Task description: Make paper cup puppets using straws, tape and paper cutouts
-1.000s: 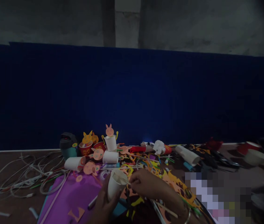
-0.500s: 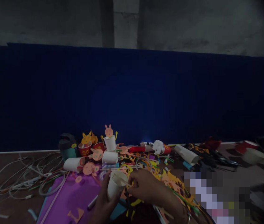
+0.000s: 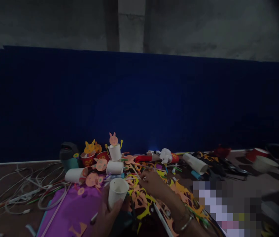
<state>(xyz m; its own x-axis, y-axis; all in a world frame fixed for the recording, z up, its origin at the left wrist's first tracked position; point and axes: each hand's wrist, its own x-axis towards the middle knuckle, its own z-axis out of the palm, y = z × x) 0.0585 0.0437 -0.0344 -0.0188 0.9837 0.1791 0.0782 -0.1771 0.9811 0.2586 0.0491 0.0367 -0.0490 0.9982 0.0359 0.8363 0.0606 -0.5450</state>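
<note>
My left hand [image 3: 106, 212] is wrapped round a white paper cup [image 3: 118, 194], held upright with its open mouth tilted toward me. To the right of the cup and farther back, my right hand [image 3: 151, 181] is closed in a pinch on a pale flat stick [image 3: 135, 169] that points up and left. A bracelet [image 3: 187, 223] circles the right wrist. Beyond the cup lie a white paper cup on its side [image 3: 114, 167] and a pink paper animal head [image 3: 93, 180]. A purple sheet [image 3: 72, 207] extends to the left of my left hand.
Orange and yellow paper scraps [image 3: 139, 199] cover the middle. A cup with a rabbit head [image 3: 114, 152] stands near the blue wall [image 3: 139, 98]. Left are a dark bottle [image 3: 69, 158] and tangled white cables [image 3: 31, 184]. A white roll [image 3: 195, 163] lies right.
My right hand has drawn the stick out of the cup and moved it away, up and to the right. The cup in my left hand has shifted slightly left.
</note>
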